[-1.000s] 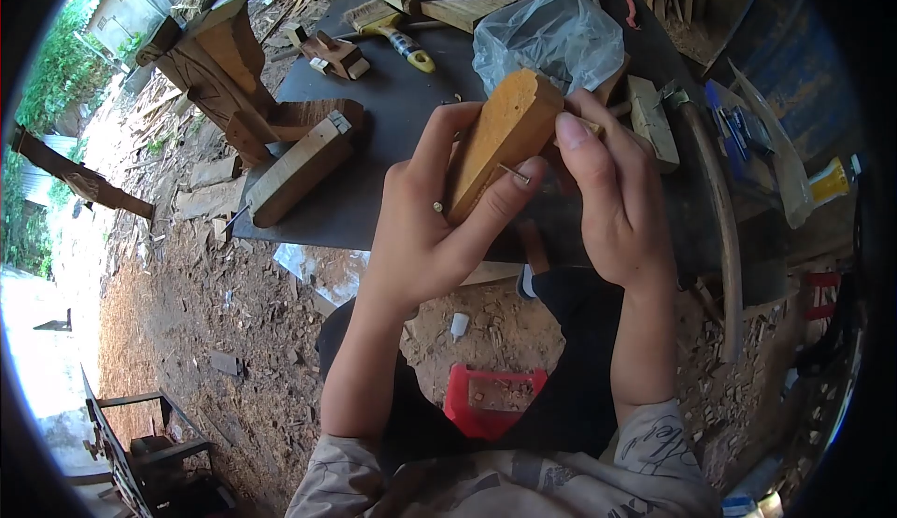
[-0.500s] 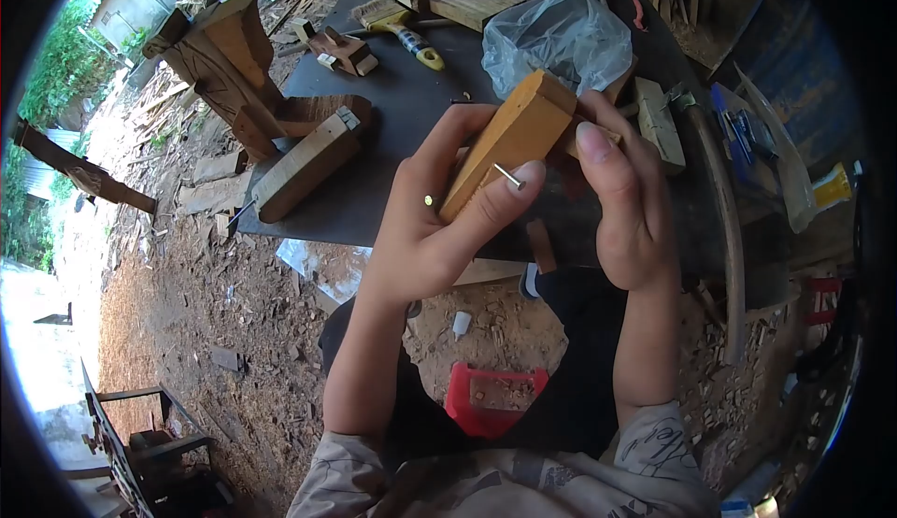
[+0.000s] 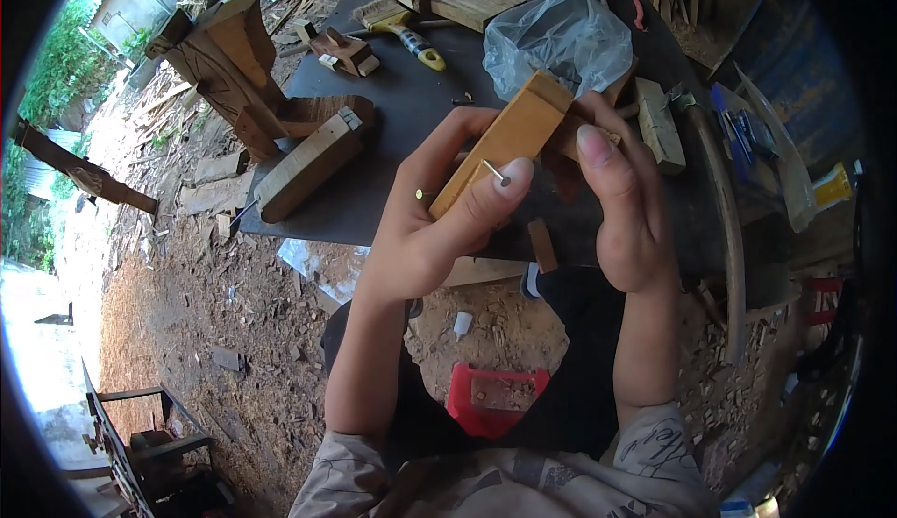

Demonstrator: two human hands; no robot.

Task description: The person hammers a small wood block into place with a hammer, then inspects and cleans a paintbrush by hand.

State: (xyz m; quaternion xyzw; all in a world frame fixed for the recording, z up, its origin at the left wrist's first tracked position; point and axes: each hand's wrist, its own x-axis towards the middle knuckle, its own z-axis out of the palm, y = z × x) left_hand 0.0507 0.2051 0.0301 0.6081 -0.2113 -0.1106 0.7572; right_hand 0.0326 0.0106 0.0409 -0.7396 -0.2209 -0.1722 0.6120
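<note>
My left hand (image 3: pixel 425 224) is closed round a light-brown wooden block (image 3: pixel 509 137), which slants up to the right above the dark table. A nail (image 3: pixel 496 173) shows beside my left thumb tip, and a second nail head (image 3: pixel 420 195) pokes out by the base of my left index finger. On the block's right side, my right hand (image 3: pixel 624 191) is closed on a smaller wooden piece (image 3: pixel 566 137) that meets the block. Its fingers are mostly hidden behind the pieces; the thumb points up.
On the dark table (image 3: pixel 411 107) lie a clear plastic bag (image 3: pixel 558 37), a brush (image 3: pixel 418 46), a small wooden plane (image 3: pixel 343 52), a long wooden block (image 3: pixel 311 165) and a long-handled tool (image 3: pixel 718 210). A red stool (image 3: pixel 458 401) stands between my legs.
The block has turned slightly in my left hand, so its top end shows less and its broad face more. The nail by my thumb now slants differently, and the second nail sticks out further.
</note>
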